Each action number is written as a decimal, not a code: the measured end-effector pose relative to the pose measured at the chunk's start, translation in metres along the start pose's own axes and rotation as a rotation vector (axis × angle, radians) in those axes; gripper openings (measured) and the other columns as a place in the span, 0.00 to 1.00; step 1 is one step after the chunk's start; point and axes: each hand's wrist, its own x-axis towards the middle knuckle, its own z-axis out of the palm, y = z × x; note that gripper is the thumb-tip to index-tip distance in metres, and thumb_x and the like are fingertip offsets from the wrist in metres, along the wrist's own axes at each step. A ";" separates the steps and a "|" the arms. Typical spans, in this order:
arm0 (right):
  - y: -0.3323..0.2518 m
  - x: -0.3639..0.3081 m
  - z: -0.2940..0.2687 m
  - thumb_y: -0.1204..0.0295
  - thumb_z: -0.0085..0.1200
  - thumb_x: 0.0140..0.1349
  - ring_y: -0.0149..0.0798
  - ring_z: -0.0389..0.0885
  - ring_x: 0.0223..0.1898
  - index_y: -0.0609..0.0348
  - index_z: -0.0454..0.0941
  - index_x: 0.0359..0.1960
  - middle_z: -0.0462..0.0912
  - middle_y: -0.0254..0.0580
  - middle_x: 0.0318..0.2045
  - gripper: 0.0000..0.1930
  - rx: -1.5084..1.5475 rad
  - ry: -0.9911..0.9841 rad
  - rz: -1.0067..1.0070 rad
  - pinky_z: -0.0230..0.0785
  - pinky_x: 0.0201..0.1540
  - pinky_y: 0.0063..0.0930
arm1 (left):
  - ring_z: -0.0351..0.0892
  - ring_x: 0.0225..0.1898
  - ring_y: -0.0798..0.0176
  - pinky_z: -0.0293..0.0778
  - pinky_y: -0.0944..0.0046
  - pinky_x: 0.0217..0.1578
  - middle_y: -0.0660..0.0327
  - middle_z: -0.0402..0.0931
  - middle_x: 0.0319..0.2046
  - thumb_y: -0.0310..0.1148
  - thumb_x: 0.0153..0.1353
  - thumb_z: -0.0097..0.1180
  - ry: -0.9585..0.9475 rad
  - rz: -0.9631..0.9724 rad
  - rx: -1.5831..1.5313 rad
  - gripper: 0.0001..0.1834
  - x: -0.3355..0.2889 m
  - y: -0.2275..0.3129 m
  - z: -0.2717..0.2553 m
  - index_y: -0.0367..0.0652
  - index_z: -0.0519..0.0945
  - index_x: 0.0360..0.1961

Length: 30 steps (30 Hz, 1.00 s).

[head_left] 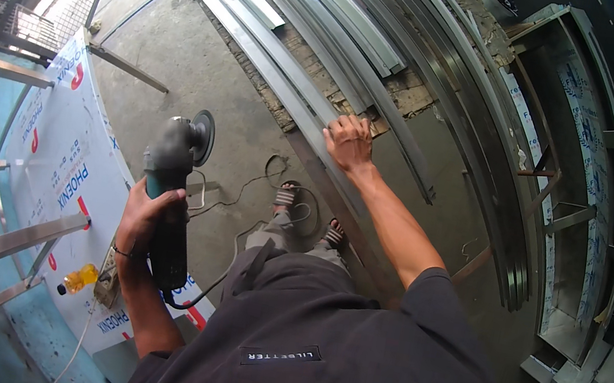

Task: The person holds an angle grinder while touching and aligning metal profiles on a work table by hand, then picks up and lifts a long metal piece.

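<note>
My left hand [145, 221] is wrapped around the body of a dark angle grinder [168, 253], which is held upright. Its round disc [203, 138] faces right, and the power cord leaves the lower end of the tool beside my shirt. My right arm reaches forward, and my right hand [350, 143] has its fingers curled over a long silvery metal bar [292, 85]. That bar runs from the far left towards my feet. The fingertips are partly hidden by the hand itself.
Several long metal profiles [440, 76] lie lengthwise at the right. A film-covered sheet [62, 151] and a metal frame [10, 243] stand at the left, with a yellow bottle [79, 279] nearby. Cord loops [243, 185] lie on the concrete floor near my sandals. A metal cabinet frame [583, 213] stands far right.
</note>
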 end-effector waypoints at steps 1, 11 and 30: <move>0.000 0.002 -0.001 0.64 0.66 0.64 0.45 0.81 0.47 0.55 0.86 0.36 0.84 0.41 0.38 0.09 0.001 0.018 -0.002 0.67 0.52 0.44 | 0.83 0.26 0.64 0.81 0.62 0.29 0.60 0.79 0.28 0.35 0.60 0.70 -0.002 0.003 0.014 0.20 0.004 0.000 -0.005 0.35 0.76 0.46; -0.001 0.029 0.004 0.69 0.67 0.57 0.44 0.83 0.41 0.56 0.83 0.28 0.84 0.41 0.32 0.06 -0.101 0.028 -0.108 0.70 0.48 0.43 | 0.83 0.26 0.63 0.81 0.61 0.29 0.60 0.80 0.29 0.36 0.59 0.71 0.006 -0.035 0.016 0.21 0.038 -0.005 -0.029 0.35 0.77 0.46; -0.010 0.065 0.002 0.73 0.67 0.58 0.44 0.83 0.41 0.57 0.82 0.29 0.83 0.41 0.32 0.05 -0.156 0.021 -0.139 0.69 0.46 0.42 | 0.84 0.27 0.62 0.83 0.61 0.31 0.57 0.80 0.30 0.35 0.56 0.72 -0.023 -0.113 0.015 0.23 0.051 -0.012 -0.040 0.33 0.76 0.46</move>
